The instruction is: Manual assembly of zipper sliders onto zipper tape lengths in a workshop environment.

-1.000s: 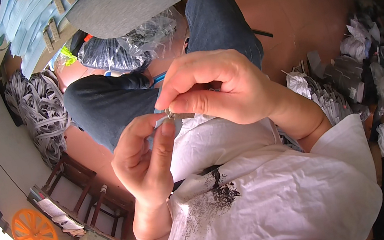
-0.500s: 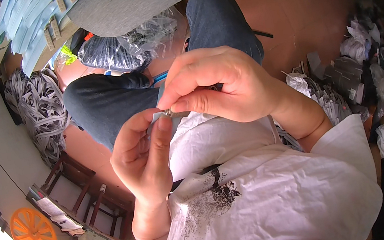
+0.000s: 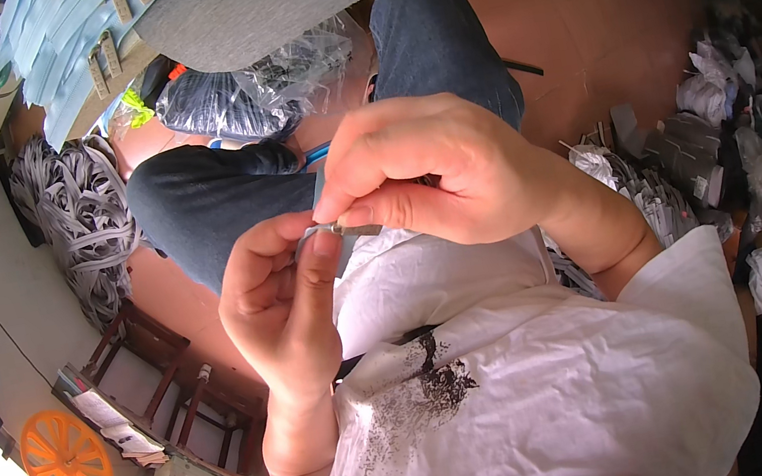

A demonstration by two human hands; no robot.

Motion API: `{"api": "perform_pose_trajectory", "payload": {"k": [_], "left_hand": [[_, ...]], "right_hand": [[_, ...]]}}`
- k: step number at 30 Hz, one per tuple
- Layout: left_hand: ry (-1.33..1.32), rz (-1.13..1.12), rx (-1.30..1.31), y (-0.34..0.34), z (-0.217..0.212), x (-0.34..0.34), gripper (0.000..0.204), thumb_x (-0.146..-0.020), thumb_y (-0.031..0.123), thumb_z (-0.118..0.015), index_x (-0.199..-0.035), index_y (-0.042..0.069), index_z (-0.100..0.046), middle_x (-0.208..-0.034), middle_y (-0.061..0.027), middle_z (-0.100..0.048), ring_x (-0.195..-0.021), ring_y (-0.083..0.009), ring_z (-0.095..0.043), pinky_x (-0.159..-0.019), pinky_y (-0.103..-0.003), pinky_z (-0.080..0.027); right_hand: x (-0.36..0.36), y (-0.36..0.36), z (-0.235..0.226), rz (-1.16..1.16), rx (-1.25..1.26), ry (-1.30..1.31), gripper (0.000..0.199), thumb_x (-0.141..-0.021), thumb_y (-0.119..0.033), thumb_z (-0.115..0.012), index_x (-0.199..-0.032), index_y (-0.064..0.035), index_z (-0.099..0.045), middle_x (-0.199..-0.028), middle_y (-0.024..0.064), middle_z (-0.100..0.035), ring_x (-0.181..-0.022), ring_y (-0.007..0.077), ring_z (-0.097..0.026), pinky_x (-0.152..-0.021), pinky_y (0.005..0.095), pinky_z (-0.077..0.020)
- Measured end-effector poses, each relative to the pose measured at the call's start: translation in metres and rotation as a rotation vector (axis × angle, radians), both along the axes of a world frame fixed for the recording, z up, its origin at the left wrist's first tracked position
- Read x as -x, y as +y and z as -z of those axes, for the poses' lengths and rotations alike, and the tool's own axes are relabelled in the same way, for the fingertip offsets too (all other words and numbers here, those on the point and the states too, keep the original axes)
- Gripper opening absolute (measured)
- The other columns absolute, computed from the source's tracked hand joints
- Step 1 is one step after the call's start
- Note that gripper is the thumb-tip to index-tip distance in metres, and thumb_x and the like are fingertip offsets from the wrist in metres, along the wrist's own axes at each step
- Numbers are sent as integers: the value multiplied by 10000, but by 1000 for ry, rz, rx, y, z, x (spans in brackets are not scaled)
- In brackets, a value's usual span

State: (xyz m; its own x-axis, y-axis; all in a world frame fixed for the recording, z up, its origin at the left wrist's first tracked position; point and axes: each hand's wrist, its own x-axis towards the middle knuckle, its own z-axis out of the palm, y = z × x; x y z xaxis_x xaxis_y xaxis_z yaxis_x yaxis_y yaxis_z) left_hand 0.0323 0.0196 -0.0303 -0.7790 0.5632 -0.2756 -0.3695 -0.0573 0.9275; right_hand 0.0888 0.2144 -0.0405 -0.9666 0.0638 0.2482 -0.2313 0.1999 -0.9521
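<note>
My left hand is closed in a pinch, thumb against bent forefinger, on a narrow light grey-blue strip. Just to its right, my right hand pinches a small flat grey-tan tab beside the strip's edge. The fingertips of both hands nearly meet above my lap. Fingers cover most of the small piece, so I cannot tell exactly what kind it is or how it joins the strip.
Light blue strips, some with tan tabs, lie over a grey padded surface ahead. Grey straps are heaped at left. A clear plastic bag sits below the surface. Bundled pieces and wrapping pile up at right.
The small tab has turned and now shows flat below my right thumb. The strip has shifted between my fingertips, while both hands stay nearly in place.
</note>
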Motion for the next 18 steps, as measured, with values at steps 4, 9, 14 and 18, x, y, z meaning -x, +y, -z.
{"api": "perform_pose_trajectory", "payload": {"k": [4, 9, 14, 18], "left_hand": [[43, -11, 15, 0, 0, -2, 215, -910, -53, -645, -1115, -72, -583, -1015, -103, -677, -891, -94, -631, -785, -201, -507], [69, 13, -4, 1, 1, -2, 220, -900, -74, -644, -1111, -75, -582, -1033, -110, -674, -913, -106, -635, -806, -214, -517], [82, 56, 14, -1, 0, -2, 289, -891, -104, -632, -1173, -99, -567, -1053, -132, -674, -979, -138, -639, -865, -238, -524], [33, 43, 12, 6, -4, 0, 312, -878, -89, -649, -1182, -109, -582, -1071, -123, -675, -915, -100, -632, -814, -200, -498]], "right_hand": [[-1, 1, 1, 19, 15, -39, 146, -824, 48, -696, -955, -16, -700, -887, 86, -672, -759, 194, -661, -644, 288, -511], [-1, 3, 3, 16, 27, -6, 146, -819, 50, -703, -951, -13, -703, -882, 86, -683, -740, 185, -667, -622, 279, -513], [-2, 4, -5, -13, 58, -51, 125, -817, 28, -723, -934, -13, -701, -863, 84, -688, -709, 166, -664, -602, 270, -508], [-3, 6, -5, 7, 145, -141, 105, -829, -23, -731, -925, -23, -687, -840, 61, -689, -692, 132, -658, -572, 254, -495]]}}
